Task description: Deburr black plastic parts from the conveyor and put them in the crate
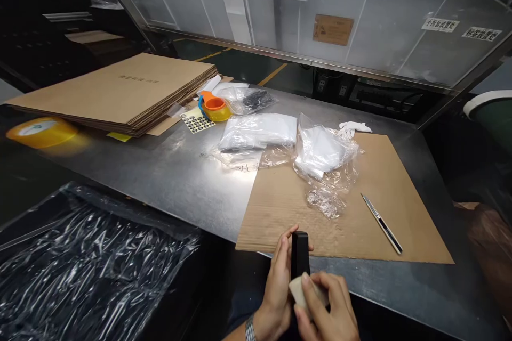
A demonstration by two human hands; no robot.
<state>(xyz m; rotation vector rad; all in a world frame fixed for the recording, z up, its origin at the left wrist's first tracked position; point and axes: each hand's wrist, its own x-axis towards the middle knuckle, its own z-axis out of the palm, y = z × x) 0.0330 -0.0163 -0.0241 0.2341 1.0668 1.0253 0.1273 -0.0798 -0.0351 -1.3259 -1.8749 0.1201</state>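
At the front edge of the metal table, my left hand [280,282] is closed round a black oblong piece [300,250], which stands on end with its top showing above the fingers. My right hand [332,303] pinches a small off-white pad or block [298,292] against the lower part of the black piece. What kind of part the black piece is, I cannot make out. A flat cardboard sheet [352,234] lies just beyond both hands, and on it a slim utility knife [382,224] rests to the right.
Clear bags with white contents [262,130] lie mid-table beside crumpled plastic [326,200]. Behind are an orange tape dispenser [214,104], a sticker sheet [197,120] and a white glove [355,127]. Stacked cardboard [112,85], yellow tape [42,132] and a black-lined container [92,266] are left.
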